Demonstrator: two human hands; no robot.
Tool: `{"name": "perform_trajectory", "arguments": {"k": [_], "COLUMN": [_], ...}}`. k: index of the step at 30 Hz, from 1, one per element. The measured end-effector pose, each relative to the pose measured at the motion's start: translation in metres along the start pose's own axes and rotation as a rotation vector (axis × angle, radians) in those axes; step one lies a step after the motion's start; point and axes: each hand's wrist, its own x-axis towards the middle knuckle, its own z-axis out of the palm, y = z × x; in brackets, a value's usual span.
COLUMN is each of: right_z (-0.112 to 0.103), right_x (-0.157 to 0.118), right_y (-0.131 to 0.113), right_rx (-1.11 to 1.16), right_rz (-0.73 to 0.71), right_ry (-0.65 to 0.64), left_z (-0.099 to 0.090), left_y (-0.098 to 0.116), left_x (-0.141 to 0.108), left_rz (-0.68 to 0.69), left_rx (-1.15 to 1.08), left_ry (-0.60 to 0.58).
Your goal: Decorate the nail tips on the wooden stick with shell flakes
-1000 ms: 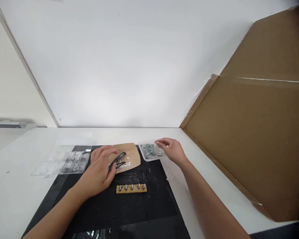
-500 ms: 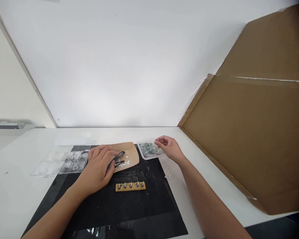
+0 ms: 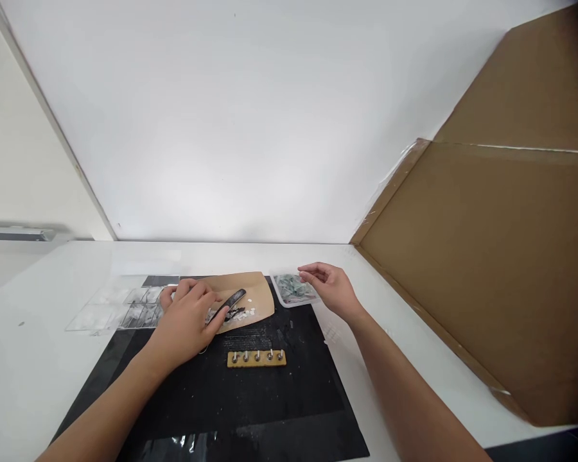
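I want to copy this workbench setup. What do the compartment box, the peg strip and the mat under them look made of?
The compartment box looks like clear, glossy plastic: the table shows through its dividers. The peg strip seems pale, matte wood or fibreboard holding shiny metal pegs. The mat is black and mostly matte, possibly rubber or vinyl; I cannot tell which.

White table (image 3: 52,359) set against a plain white wall (image 3: 231,128), evenly lit. Left: a cream wall (image 3: 9,167) with a grey ledge (image 3: 14,234). Right: a large brown cardboard sheet (image 3: 501,256), leaning, its lower edge on the table.
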Motion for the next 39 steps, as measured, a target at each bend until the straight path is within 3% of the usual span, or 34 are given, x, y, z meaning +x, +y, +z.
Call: {"name": "perform_trajectory", "arguments": {"k": [8,16,24,32,39], "right_z": [0.034,0.07,0.083,0.09,0.092], "right_x": [-0.025,-0.047,-0.053,-0.054,-0.057], "right_y": [-0.026,-0.05,-0.058,-0.064,-0.066], "right_rx": [-0.003,-0.141,-0.131,-0.061,-0.091], "right_rz": [-0.106,-0.297,-0.39,-0.485,-0.638], "right_ry": [-0.168,-0.187,-0.16,-0.017,0.101], "left_z": [0.0,0.0,-0.004,-0.021,-0.024], "left_y": [0.004,0.003,0.003,0.012,0.028], "left_x": [0.0,0.003,0.002,0.005,-0.002], "left_rz": [-0.042,-0.044,-0.122,-0.107,-0.227], "left_rx": [-0.04,-0.103,-0.208,-0.593,-0.976], "left_ry": [-0.093,-0.169,-0.174,-0.229,-0.421]}}
